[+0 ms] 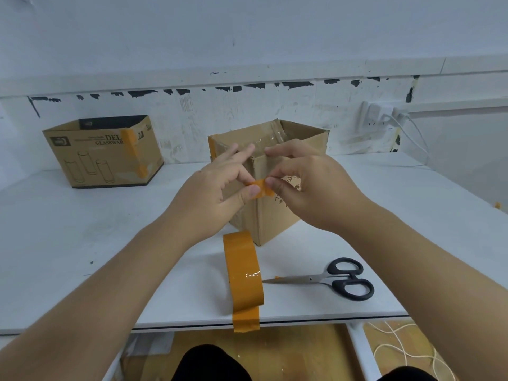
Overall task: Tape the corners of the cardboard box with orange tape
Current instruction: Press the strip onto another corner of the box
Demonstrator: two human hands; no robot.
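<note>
While the cardboard box (270, 188) stands mid-desk, both hands, left hand (220, 188) and right hand (310, 185), pinch a small orange tape piece (261, 189) (thin, floppy, sticky) by its ends; I'd hold only the edges.

A plain cardboard box (270, 171) stands open-topped on the white table (82, 237), one vertical corner turned toward the camera. In front of that corner both hands meet on a short piece of orange tape (261, 189): the left hand (220, 188) pinches its left end between thumb and forefinger, and the right hand (310, 185) pinches its right end. An orange strip (211, 147) already covers the box's far-left corner. Just in front of the box the orange tape roll (243, 273) stands on edge, its loose end hanging over the table edge. Right of the roll lie black-handled scissors (327, 279), blades pointing at it. Well left of the box sits a printed glassware box (104, 152), also taped orange.
</note>
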